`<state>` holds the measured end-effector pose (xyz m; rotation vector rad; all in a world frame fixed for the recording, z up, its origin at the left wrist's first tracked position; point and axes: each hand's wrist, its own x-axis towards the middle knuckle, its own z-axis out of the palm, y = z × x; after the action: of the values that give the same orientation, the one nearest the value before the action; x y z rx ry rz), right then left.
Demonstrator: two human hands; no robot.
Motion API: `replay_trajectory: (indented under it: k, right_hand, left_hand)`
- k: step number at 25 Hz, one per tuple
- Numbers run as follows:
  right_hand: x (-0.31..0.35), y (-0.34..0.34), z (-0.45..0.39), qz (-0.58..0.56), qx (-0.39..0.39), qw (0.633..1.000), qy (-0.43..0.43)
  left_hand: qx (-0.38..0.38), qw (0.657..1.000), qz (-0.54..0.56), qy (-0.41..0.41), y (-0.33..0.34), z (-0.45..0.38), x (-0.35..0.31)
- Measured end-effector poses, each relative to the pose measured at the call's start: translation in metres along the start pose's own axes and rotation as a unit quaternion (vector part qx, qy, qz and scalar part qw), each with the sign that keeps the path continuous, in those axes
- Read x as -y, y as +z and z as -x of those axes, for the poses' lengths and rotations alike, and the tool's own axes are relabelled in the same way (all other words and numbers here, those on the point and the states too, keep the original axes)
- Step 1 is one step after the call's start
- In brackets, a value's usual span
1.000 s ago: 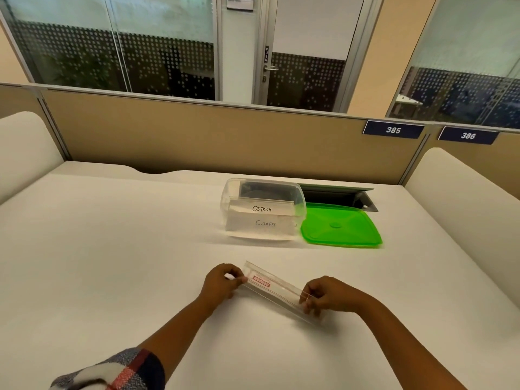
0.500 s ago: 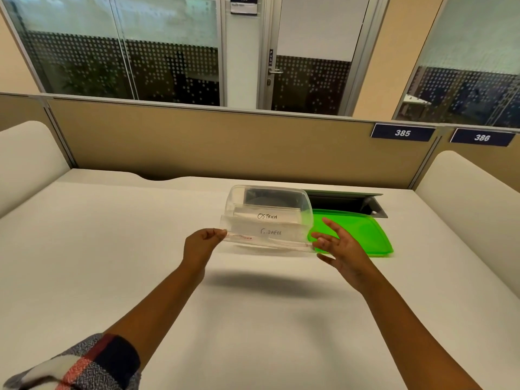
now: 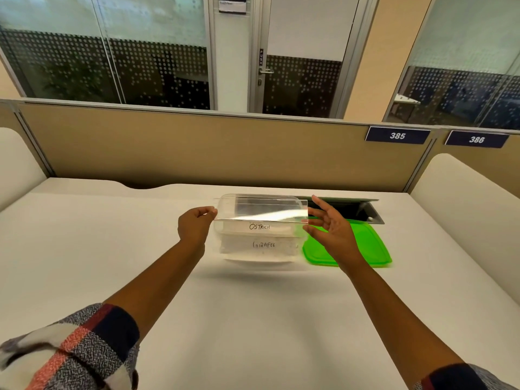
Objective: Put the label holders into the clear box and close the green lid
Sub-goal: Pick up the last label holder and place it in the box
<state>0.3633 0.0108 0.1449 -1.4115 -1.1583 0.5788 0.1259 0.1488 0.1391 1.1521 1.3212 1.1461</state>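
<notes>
The long clear acrylic label holder (image 3: 261,211) has come up off the table and now hangs level over the mouth of the clear plastic box (image 3: 225,235), where a second ago it was down near the person's body, held at both ends. That puts the last loose holder right at the drop point; I'd say it only needs lowering in.

The left hand (image 3: 194,228) has its grip pinched on the holder's left end, thumb and fingers pressed together on the edge. The right hand (image 3: 330,230) is different from before: its grip is spread, fingers fanned, with a fingertip or two seeming to touch the holder's right end, steadying rather than clamping it.

Inside the box sit two holders already, their white cards reading "OSTRICH" (image 3: 259,227) and "GIRAFEE" (image 3: 263,245), one stacked behind the other. Compared with half a second ago, the carried holder has risen from in front of the box wall to just above the rim.

The flat green plastic lid (image 3: 368,249) lies on the white table (image 3: 253,319) just right of the box, untouched, partly behind the right hand. Closing it comes next, by my reckoning.
</notes>
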Motion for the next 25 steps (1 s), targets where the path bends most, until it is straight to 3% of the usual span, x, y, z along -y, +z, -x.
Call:
replay_trajectory:
  k: [8, 14, 18, 25]
  right_hand:
    - [-0.022, 0.026, -0.031, -0.071, -0.110, 0.990, 0.049]
    - [-0.030, 0.038, -0.036, -0.023, -0.182, 0.981, 0.067]
    - [-0.032, 0.040, -0.040, -0.037, -0.229, 0.963, 0.140]
    - [-0.032, 0.042, -0.045, -0.117, -0.247, 0.937, 0.216]
  left_hand:
    - [0.017, 1.000, -0.013, 0.022, 0.013, -0.006, 0.003]
    - [0.034, 0.999, -0.009, 0.006, 0.017, -0.014, 0.002]
    - [0.024, 0.999, 0.021, -0.023, 0.021, -0.013, 0.004]
    - [0.035, 0.998, 0.057, -0.018, 0.023, -0.007, 0.007]
